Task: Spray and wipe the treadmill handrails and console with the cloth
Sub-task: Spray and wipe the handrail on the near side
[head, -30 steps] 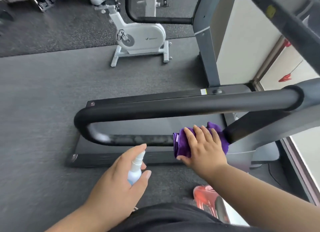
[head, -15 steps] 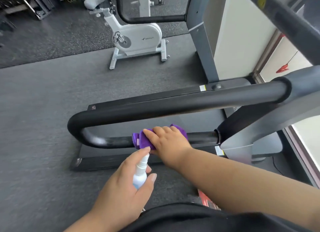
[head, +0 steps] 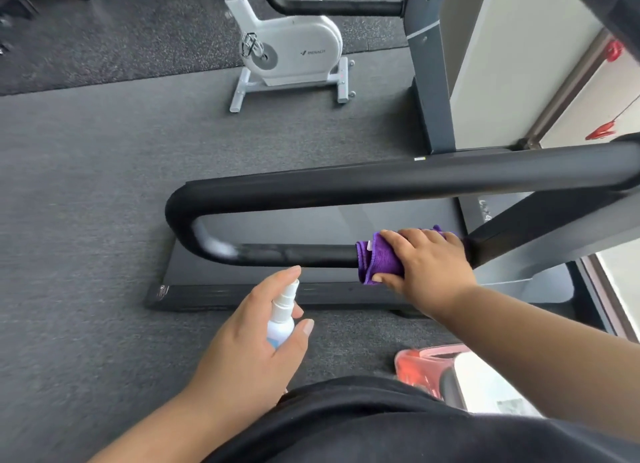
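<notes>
A black looped handrail [head: 381, 182] of the treadmill runs across the middle of the view. My right hand [head: 427, 267] presses a purple cloth [head: 379, 260] around the lower bar [head: 294, 255] of that loop, near its right end by the grey upright. My left hand [head: 252, 345] holds a small white spray bottle [head: 282, 319] upright below the bar, forefinger over the nozzle. A pale wet patch shows on the bar's left bend [head: 216, 246]. The console is out of view.
The treadmill deck [head: 263, 294] lies under the handrail on dark gym flooring. A white exercise bike [head: 291, 52] stands behind. A second treadmill's grey post [head: 429, 82] rises at right beside a window. My red shoe [head: 422, 364] is on the floor.
My right hand slid the cloth left along the lower bar to its middle, then back right to the end near the upright. The left hand with the bottle stayed about where it was.
</notes>
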A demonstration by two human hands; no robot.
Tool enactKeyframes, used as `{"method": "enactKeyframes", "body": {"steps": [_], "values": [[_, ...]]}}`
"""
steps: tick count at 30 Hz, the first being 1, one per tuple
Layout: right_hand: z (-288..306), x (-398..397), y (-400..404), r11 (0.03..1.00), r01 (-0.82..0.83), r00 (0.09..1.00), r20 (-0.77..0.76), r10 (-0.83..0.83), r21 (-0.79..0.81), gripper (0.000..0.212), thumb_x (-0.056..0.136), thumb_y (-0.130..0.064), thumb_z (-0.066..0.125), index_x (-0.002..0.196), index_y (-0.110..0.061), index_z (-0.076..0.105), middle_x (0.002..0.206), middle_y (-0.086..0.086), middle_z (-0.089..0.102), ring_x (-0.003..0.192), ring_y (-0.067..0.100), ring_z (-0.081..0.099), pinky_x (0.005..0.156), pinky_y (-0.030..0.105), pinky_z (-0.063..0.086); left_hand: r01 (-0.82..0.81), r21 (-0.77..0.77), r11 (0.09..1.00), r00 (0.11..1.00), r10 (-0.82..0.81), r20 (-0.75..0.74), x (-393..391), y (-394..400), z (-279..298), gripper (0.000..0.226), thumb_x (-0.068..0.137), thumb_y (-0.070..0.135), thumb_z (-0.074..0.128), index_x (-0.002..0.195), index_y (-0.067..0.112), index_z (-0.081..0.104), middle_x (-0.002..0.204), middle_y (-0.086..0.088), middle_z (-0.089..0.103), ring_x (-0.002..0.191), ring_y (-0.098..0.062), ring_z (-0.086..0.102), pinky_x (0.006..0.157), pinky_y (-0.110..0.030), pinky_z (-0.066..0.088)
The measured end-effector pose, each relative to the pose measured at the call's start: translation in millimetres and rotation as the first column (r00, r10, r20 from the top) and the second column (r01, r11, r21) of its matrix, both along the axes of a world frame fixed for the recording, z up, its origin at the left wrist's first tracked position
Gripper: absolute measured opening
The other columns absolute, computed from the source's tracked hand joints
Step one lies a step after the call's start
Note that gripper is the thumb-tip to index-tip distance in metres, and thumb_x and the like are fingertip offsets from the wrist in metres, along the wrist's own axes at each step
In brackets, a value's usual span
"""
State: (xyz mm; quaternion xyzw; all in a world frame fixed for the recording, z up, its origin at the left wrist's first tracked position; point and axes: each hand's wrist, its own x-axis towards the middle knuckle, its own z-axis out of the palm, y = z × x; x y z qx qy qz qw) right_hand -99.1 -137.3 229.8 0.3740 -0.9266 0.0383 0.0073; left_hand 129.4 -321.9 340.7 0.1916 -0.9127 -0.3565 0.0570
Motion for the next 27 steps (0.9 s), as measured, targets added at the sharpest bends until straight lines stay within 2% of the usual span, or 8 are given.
{"method": "enactKeyframes", "body": {"steps": [4, 8, 13, 17, 21, 23, 25, 27], "values": [[-2, 12, -27, 0.999, -0.009, 0.999, -0.033, 0.008, -0.036, 0.078, 0.078, -0.082, 0.039, 0.135, -0.029, 0.049, 0.117, -0.005, 0.064, 0.103, 0.027, 0.062, 0.085, 0.043, 0.042, -0.017, 0.031, 0.999, 1.0, 0.018, -0.013, 5, -21, -5, 0.061, 0.082, 0.048, 0.061, 0.12, 0.081, 0.026, 0.11, 0.028, 0.058, 0.094, 0.002, 0.058, 0.072, -0.021, 0.043], [4, 33, -69, 0.998, -0.031, 0.999, -0.042, 0.028, -0.055, 0.077, 0.079, -0.079, 0.043, 0.136, -0.027, 0.049, 0.118, -0.004, 0.064, 0.101, 0.027, 0.061, 0.086, 0.044, 0.042, 0.052, 0.023, 0.998, 0.998, -0.051, -0.039, 1, -43, -6, 0.063, 0.082, 0.047, 0.061, 0.119, 0.082, 0.025, 0.109, 0.03, 0.057, 0.101, 0.003, 0.056, 0.076, -0.012, 0.04], [13, 63, -125, 0.997, -0.061, 0.998, -0.032, 0.06, -0.055, 0.078, 0.083, -0.073, 0.046, 0.143, -0.023, 0.044, 0.124, -0.001, 0.061, 0.106, 0.029, 0.058, 0.091, 0.046, 0.04, 0.099, -0.008, 0.995, 0.992, -0.099, -0.076, 3, -83, -7, 0.064, 0.082, 0.043, 0.063, 0.119, 0.08, 0.026, 0.109, 0.029, 0.058, 0.101, 0.003, 0.056, 0.077, -0.002, 0.038], [17, 87, -174, 0.992, -0.087, 0.996, -0.025, 0.085, -0.087, 0.075, 0.086, -0.067, 0.045, 0.145, -0.02, 0.04, 0.124, 0.003, 0.06, 0.107, 0.031, 0.056, 0.092, 0.051, 0.04, 0.164, -0.019, 0.986, 0.981, -0.165, -0.1, 7, -114, -8, 0.071, 0.087, 0.033, 0.07, 0.12, 0.079, 0.028, 0.11, 0.031, 0.058, 0.099, 0.006, 0.058, 0.08, -0.001, 0.037], [19, 110, -214, 0.99, -0.056, 0.998, -0.016, 0.054, -0.13, 0.071, 0.087, -0.06, 0.036, 0.145, -0.02, 0.042, 0.126, 0.001, 0.06, 0.111, 0.029, 0.056, 0.098, 0.051, 0.039, 0.202, -0.018, 0.979, 0.97, -0.203, -0.133, 12, -141, -8, 0.068, 0.08, 0.039, 0.067, 0.123, 0.076, 0.029, 0.109, 0.03, 0.058, 0.099, 0.004, 0.06, 0.082, -0.001, 0.038], [21, 116, -222, 0.978, -0.029, 1.0, -0.013, 0.027, -0.204, 0.067, 0.087, -0.057, 0.04, 0.141, -0.019, 0.049, 0.123, -0.001, 0.063, 0.111, 0.027, 0.058, 0.099, 0.05, 0.04, 0.244, -0.008, 0.97, 0.957, -0.242, -0.158, 14, -149, -6, 0.061, 0.081, 0.045, 0.063, 0.127, 0.071, 0.032, 0.107, 0.028, 0.059, 0.096, 0.0, 0.061, 0.082, -0.003, 0.04], [26, 116, -220, 0.939, -0.01, 0.999, 0.035, 0.023, -0.345, 0.061, 0.088, -0.054, 0.043, 0.135, -0.018, 0.056, 0.118, -0.002, 0.067, 0.109, 0.025, 0.062, 0.098, 0.048, 0.043, 0.286, -0.009, 0.958, 0.94, -0.283, -0.191, 14, -153, -5, 0.055, 0.082, 0.044, 0.06, 0.129, 0.058, 0.035, 0.103, 0.025, 0.059, 0.092, -0.001, 0.061, 0.082, -0.005, 0.041], [30, 110, -211, 0.835, 0.024, 0.986, 0.15, 0.07, -0.55, 0.053, 0.09, -0.049, 0.046, 0.132, -0.019, 0.057, 0.116, -0.004, 0.068, 0.109, 0.022, 0.062, 0.099, 0.042, 0.044, 0.329, -0.015, 0.944, 0.92, -0.324, -0.221, 11, -154, -5, 0.054, 0.083, 0.04, 0.06, 0.131, 0.049, 0.035, 0.099, 0.022, 0.059, 0.09, 0.0, 0.061, 0.082, -0.005, 0.04]]}}
